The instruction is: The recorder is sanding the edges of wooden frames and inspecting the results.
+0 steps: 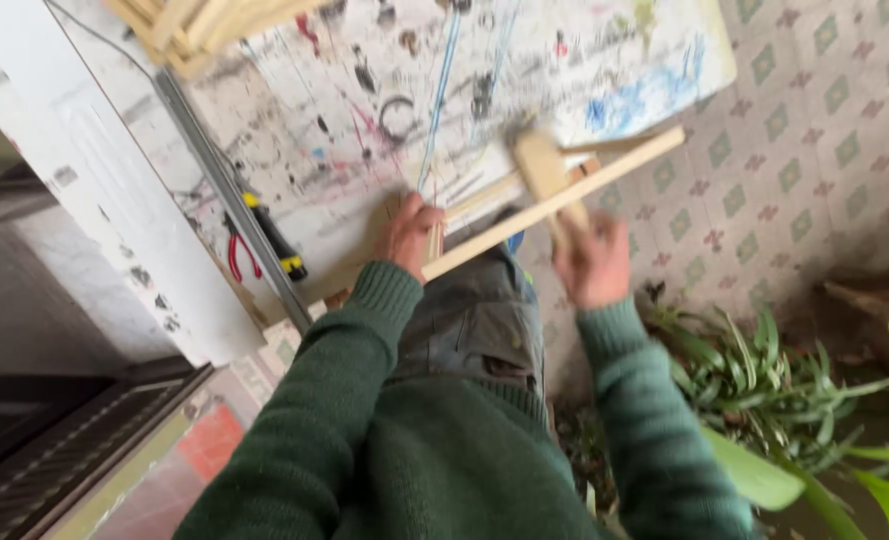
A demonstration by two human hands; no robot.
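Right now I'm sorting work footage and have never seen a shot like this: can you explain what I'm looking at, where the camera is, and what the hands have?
There is no machine here. The single picture comes from a camera worn on a person's head, looking down, so the green sleeves at the bottom are the person's own arms. The left hand presses on a long pale wooden strip lying across a paint-stained board. The right hand grips the handle of a wooden mallet, which is blurred. Red-handled pliers and a black-and-yellow tool lie at the board's left side, and more wooden strips are stacked at the top. Patterned floor tiles and green plants show on the right.
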